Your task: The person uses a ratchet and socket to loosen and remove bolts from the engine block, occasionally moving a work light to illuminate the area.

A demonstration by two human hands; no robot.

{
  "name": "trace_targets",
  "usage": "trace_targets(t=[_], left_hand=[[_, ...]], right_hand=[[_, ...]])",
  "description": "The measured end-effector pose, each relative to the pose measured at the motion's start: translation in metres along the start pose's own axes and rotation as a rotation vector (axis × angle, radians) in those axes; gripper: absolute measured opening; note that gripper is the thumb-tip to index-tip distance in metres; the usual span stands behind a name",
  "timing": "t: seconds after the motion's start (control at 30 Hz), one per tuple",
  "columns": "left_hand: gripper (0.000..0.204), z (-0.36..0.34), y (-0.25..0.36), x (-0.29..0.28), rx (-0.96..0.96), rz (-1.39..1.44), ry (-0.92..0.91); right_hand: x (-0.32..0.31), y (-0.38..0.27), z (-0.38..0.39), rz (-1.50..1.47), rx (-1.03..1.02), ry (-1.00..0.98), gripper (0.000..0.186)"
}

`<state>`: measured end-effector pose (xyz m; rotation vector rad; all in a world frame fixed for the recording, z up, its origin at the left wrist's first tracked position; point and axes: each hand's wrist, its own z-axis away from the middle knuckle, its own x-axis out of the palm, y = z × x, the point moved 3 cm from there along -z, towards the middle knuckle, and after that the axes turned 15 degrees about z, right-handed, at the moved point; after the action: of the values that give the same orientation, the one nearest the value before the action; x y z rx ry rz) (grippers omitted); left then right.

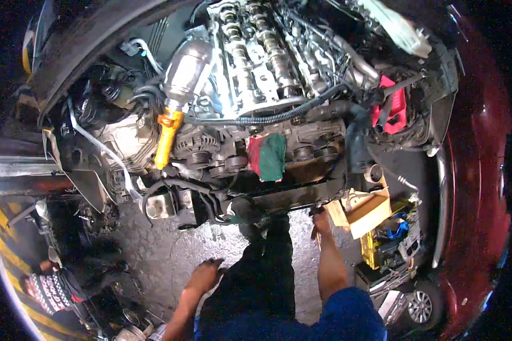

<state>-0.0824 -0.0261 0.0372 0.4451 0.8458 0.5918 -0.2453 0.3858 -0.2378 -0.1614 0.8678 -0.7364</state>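
My left hand (206,275) hangs over the wet grey floor, left of my dark-trousered legs. Its fingers are slightly apart and point right, with nothing seen in them. My right hand (322,223) reaches up to the front crossmember (287,199) of the opened car, just left of an open cardboard box (370,213). Its fingertips are dark and blend into the beam, so I cannot make out whether they grip anything. Ahead is the engine with its camshafts (260,51) bare. A red and green cloth (272,156) covers part of the engine's front.
A work lamp with an orange handle (165,139) lies against the engine's left side. At the right are a red plastic tray (389,108), a yellow toolbox (370,250) and a dark red car (478,199). Another person (51,292) is low at the left, near loose parts.
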Motion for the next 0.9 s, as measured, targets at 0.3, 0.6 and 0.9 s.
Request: trace_targets(t=[0.3, 0.6, 0.9], left_hand=[[0.040, -0.073, 0.180, -0.055, 0.764, -0.426, -0.020], [0.030, 0.008, 0.205, -0.098, 0.600, 0.261, 0.299], [0.033, 0.052, 0.208, -0.124, 0.807, 0.200, 0.477]], right_hand=[[-0.113, -0.198, 0.248, -0.347, -0.492, -0.569, 0.026], [-0.209, -0.265, 0.349, -0.624, -0.585, -0.646, 0.047], [-0.209, -0.291, 0.385, -0.430, -0.575, -0.862, 0.048]])
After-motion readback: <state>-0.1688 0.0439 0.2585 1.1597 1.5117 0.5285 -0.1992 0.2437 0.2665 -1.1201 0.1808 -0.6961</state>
